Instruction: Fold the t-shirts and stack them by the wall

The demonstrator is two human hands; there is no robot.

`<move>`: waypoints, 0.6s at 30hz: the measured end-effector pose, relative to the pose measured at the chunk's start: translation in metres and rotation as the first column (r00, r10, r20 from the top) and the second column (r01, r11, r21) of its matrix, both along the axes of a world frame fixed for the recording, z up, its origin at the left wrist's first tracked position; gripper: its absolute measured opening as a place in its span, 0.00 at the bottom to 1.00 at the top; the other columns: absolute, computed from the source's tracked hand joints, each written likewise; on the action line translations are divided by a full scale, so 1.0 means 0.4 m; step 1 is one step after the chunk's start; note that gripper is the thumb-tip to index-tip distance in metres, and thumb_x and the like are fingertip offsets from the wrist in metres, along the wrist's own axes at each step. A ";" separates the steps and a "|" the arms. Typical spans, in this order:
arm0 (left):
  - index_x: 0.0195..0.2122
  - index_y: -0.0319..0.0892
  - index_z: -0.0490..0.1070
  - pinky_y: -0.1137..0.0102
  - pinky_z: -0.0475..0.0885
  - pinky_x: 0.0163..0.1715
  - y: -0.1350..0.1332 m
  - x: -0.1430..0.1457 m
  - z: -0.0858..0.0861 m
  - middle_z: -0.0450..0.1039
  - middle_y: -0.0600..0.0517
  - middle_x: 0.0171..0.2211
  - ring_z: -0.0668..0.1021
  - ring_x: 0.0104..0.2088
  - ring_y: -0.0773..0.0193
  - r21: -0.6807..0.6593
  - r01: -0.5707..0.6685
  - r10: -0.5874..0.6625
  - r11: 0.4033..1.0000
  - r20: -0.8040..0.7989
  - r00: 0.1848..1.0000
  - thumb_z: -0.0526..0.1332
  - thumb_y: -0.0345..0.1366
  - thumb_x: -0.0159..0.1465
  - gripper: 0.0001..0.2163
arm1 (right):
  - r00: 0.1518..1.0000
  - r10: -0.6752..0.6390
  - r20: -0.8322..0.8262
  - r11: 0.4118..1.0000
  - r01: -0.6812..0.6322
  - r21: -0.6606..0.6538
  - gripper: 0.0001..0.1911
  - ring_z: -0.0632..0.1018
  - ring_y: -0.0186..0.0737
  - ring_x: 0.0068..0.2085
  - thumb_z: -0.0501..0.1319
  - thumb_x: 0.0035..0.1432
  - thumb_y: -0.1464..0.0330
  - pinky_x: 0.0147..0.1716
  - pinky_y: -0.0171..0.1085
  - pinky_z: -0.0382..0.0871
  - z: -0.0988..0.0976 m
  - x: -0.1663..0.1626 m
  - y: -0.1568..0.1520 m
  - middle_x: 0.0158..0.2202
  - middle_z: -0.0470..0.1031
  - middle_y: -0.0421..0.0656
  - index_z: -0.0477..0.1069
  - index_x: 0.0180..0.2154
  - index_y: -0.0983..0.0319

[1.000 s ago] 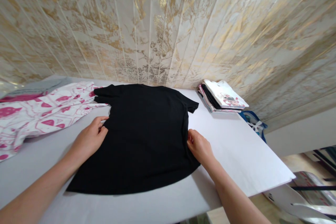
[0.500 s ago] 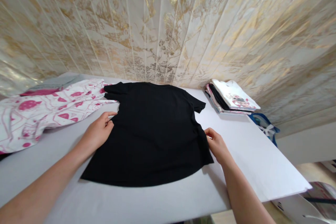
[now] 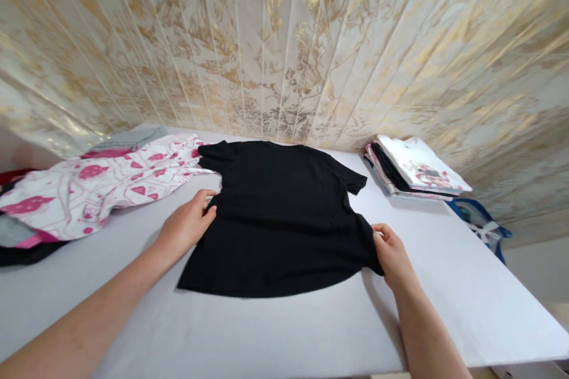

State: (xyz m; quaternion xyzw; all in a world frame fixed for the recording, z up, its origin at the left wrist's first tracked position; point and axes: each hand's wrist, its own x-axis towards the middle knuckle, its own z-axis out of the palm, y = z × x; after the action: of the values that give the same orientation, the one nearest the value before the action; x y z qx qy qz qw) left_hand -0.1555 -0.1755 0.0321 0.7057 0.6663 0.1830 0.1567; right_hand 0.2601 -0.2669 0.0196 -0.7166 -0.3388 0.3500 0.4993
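Observation:
A black t-shirt (image 3: 280, 213) lies spread flat on the white table (image 3: 275, 337), neck toward the wall. My left hand (image 3: 186, 228) rests on the shirt's left side edge, fingers curled and pinching the cloth. My right hand (image 3: 391, 251) grips the shirt's lower right corner, fingers closed on the fabric.
A white garment with pink print (image 3: 102, 180) lies heaped at the left, over grey and dark clothes. A stack of folded shirts (image 3: 413, 172) sits at the back right by the marbled gold wall. A blue bag (image 3: 478, 219) hangs past the table's right edge.
My right hand has slid down the shirt's right side to its lower corner, drawing the fabric outward. The left hand stays on the left edge. The camera has shifted left.

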 end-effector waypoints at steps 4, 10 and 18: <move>0.53 0.46 0.64 0.70 0.65 0.25 -0.005 0.000 0.017 0.69 0.55 0.28 0.74 0.24 0.61 -0.051 -0.006 0.018 0.999 0.231 0.973 0.52 0.39 0.58 0.21 | 0.993 0.027 -0.113 0.999 -0.032 -0.043 0.13 0.66 0.34 0.19 0.64 0.41 0.60 0.19 0.33 0.55 0.019 0.009 -0.004 0.18 0.68 0.35 0.67 0.30 0.58; 0.53 0.39 0.62 0.69 0.67 0.24 0.021 -0.036 -0.005 0.69 0.55 0.25 0.74 0.24 0.61 -0.205 -0.034 0.116 0.978 0.402 0.908 0.51 0.37 0.55 0.23 | 0.989 0.025 -0.144 0.997 -0.035 -0.063 0.14 0.68 0.34 0.21 0.66 0.38 0.60 0.20 0.33 0.58 0.037 0.011 -0.005 0.19 0.69 0.36 0.69 0.27 0.59; 0.50 0.45 0.63 0.67 0.68 0.35 -0.096 -0.005 0.052 0.69 0.47 0.49 0.77 0.39 0.59 0.033 -0.042 0.045 0.999 -0.114 0.992 0.49 0.43 0.64 0.16 | 0.994 0.054 -0.092 0.996 -0.060 -0.071 0.14 0.66 0.32 0.19 0.64 0.37 0.62 0.18 0.30 0.55 0.034 -0.005 -0.006 0.16 0.67 0.33 0.65 0.28 0.59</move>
State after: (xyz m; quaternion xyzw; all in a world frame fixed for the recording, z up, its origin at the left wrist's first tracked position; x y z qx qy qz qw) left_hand -0.1576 -0.2140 0.0528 0.7026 0.6866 0.1557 0.1033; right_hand 0.2579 -0.2693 0.0333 -0.7081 -0.3233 0.4081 0.4771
